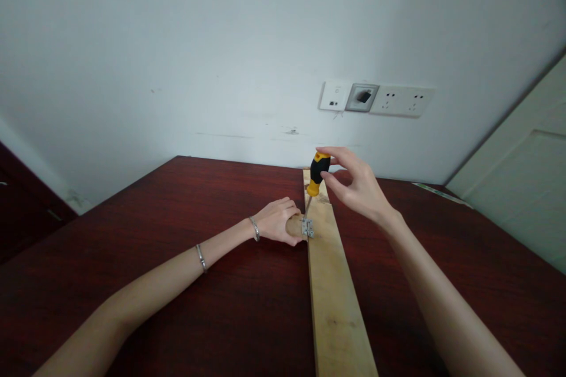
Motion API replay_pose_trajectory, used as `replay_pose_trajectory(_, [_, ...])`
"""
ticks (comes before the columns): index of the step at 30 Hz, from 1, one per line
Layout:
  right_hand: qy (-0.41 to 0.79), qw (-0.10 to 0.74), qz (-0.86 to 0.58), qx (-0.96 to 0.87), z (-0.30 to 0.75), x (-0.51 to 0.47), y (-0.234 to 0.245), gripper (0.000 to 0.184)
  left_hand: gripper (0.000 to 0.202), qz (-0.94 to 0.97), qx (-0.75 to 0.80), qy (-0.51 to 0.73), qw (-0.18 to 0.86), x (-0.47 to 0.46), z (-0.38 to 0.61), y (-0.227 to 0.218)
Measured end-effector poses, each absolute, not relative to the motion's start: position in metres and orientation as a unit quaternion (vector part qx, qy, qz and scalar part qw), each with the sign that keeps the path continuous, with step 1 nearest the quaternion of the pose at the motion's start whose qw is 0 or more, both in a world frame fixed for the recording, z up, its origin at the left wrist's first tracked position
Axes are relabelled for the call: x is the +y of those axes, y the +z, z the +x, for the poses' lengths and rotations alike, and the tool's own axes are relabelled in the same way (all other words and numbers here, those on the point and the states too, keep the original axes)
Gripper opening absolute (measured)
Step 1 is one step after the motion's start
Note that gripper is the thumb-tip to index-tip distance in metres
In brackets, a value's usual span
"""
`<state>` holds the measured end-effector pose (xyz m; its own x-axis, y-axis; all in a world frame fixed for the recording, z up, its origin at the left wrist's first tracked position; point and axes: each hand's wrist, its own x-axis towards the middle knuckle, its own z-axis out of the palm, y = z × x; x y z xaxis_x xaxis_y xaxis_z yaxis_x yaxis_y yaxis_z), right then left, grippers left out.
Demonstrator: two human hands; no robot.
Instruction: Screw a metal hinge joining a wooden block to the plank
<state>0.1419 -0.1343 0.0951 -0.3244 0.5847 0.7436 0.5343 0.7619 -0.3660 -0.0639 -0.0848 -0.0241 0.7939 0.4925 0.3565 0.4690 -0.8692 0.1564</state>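
A screwdriver (319, 169) with a yellow and black handle stands nearly upright, its shaft reaching down to a small metal hinge (308, 227). The fingers of my right hand (354, 179) are closed around the upper handle. The hinge spans a long wooden board (333, 283) and a small wooden block (293, 226) at the board's left edge. My left hand (276, 221) grips that block, thumb on the near side and fingers on the far side. Whether the tip sits in a screw is too small to tell.
The board lies lengthwise on a dark red tabletop (212, 200). Behind it rises a white wall (198, 59) with a row of sockets (401, 101), one holding a black plug (364, 96). A pale door or panel (526, 159) stands at the right.
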Motion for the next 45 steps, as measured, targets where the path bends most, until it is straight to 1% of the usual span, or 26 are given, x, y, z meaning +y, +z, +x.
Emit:
replay_pose_trajectory(4, [0.036, 0.470, -0.348, -0.810, 0.144, -0.131, 0.095, 0.042, 0.054, 0.946, 0.255, 0.197, 0.042, -0.087, -0.064, -0.022])
replay_pose_trajectory(10, [0.079, 0.512, -0.345, -0.783, 0.140, -0.126, 0.090, 0.037, 0.054, 0.943, 0.254, 0.204, 0.064, -0.086, -0.065, -0.025])
replay_pose_trajectory(17, [0.107, 0.447, -0.331, -0.824, 0.149, -0.129, 0.096, 0.039, 0.052, 0.942, 0.253, 0.205, 0.078, -0.085, -0.065, -0.025])
replay_pose_trajectory(20, [0.097, 0.466, -0.341, -0.810, 0.146, -0.129, 0.094, 0.036, 0.052, 0.942, 0.252, 0.205, 0.080, -0.085, -0.065, -0.025])
replay_pose_trajectory(23, [0.097, 0.495, -0.342, -0.793, 0.141, -0.130, 0.092, 0.040, 0.052, 0.942, 0.252, 0.206, 0.085, -0.085, -0.065, -0.026])
replay_pose_trajectory(29, [0.142, 0.474, -0.318, -0.809, 0.143, -0.129, 0.091, 0.044, 0.051, 0.942, 0.246, 0.213, 0.084, -0.085, -0.065, -0.026])
replay_pose_trajectory(36, [0.104, 0.546, -0.310, -0.771, 0.135, -0.124, 0.083, 0.032, 0.051, 0.940, 0.247, 0.217, 0.089, -0.085, -0.066, -0.027])
replay_pose_trajectory(39, [0.091, 0.536, -0.316, -0.777, 0.133, -0.126, 0.083, 0.038, 0.050, 0.940, 0.250, 0.217, 0.089, -0.085, -0.065, -0.028])
replay_pose_trajectory(43, [0.143, 0.496, -0.300, -0.802, 0.135, -0.126, 0.081, 0.047, 0.052, 0.939, 0.250, 0.217, 0.089, -0.085, -0.065, -0.028])
replay_pose_trajectory(45, [0.153, 0.501, -0.301, -0.797, 0.135, -0.123, 0.079, 0.048, 0.051, 0.940, 0.248, 0.216, 0.091, -0.085, -0.065, -0.027])
